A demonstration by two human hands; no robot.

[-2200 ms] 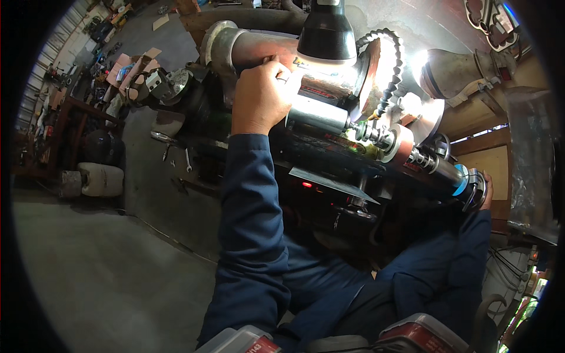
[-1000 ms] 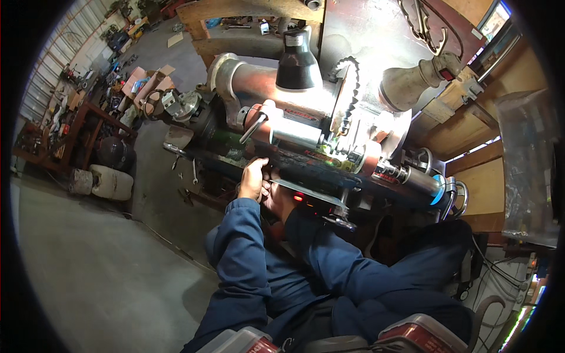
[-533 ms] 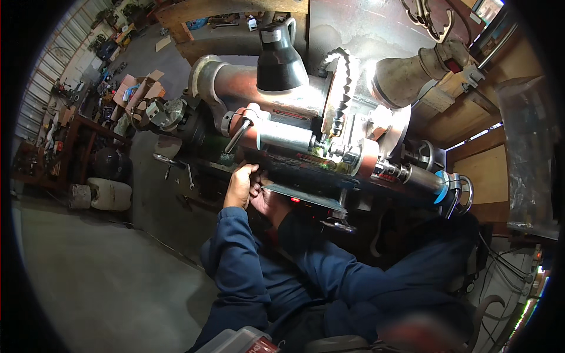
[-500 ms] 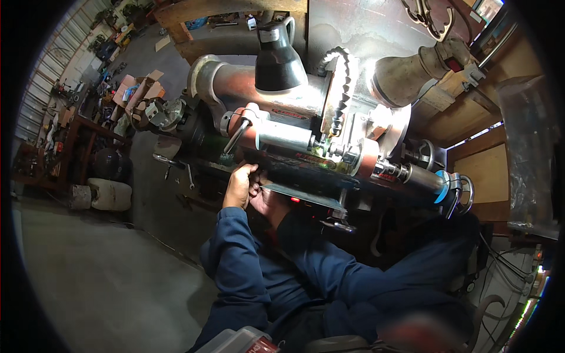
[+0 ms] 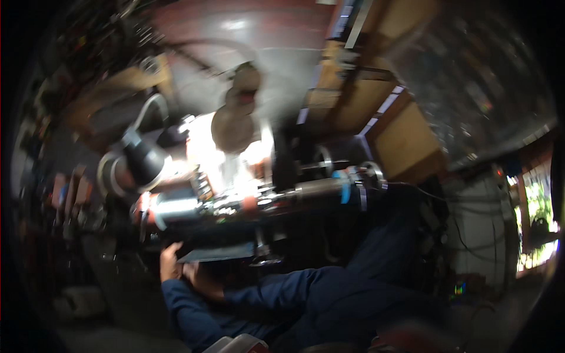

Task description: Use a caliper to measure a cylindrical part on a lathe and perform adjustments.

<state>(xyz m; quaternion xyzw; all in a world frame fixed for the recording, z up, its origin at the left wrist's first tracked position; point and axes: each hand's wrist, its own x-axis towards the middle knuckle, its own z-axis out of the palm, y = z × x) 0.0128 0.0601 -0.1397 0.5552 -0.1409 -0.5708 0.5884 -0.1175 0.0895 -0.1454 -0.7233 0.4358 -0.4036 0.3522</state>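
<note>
The picture is blurred by motion. My left hand (image 5: 170,263) is raised at the left end of a flat metal tray (image 5: 219,253) below the machine's front. Its fingers look curled in, and what they hold, if anything, cannot be made out. Close beside it, lower and to the right, my right hand (image 5: 200,280) also looks closed, its fingertips hidden under the tray's edge. Above my hands runs the machine with a shiny metal cylinder (image 5: 176,206) at its left and a longer spindle (image 5: 318,189) with a blue band at its right.
A dark lamp (image 5: 143,160) and a beige lamp (image 5: 233,126) shine onto the machine. Under the tray's right end is a handwheel (image 5: 268,259). Wooden panels (image 5: 406,141) and clear plastic sheeting (image 5: 477,94) stand at the right, with cables (image 5: 465,203) below them.
My view has swung to the right, so the machine and both hands appear farther left and lower. My hands keep their place by the tray's left end.
</note>
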